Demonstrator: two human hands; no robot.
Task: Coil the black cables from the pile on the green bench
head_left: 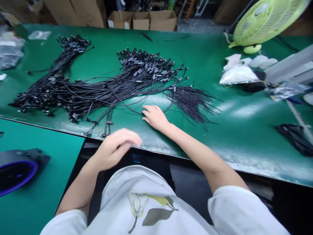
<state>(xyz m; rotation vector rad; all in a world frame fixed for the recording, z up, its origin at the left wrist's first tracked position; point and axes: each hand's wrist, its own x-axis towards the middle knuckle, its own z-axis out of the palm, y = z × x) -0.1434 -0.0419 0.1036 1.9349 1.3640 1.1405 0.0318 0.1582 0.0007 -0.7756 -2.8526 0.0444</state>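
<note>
The open, empty right hand [154, 118] rests near the green table's [234, 130] front edge, just beside black cables [137, 81], their plugs bunched toward the far edge, apparently for sorting. The loosely curled left hand [117, 147] holds nothing.

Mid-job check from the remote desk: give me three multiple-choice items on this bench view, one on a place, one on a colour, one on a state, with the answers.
1. Where is the right hand?
A) Inside a cardboard box
B) On the green bench top, beside the black cables
C) On the fan

2. What colour is the fan?
A) Blue
B) Red
C) Lime green

3. What is the left hand doing?
A) Held by the bench edge, nothing visible in it
B) Gripping the cables
C) Resting on the fan

Answers:
1 B: the fingers lie on the bench next to the cables.
2 C: its grille and base show lime green.
3 A: though blurred, it shows no object.
</note>
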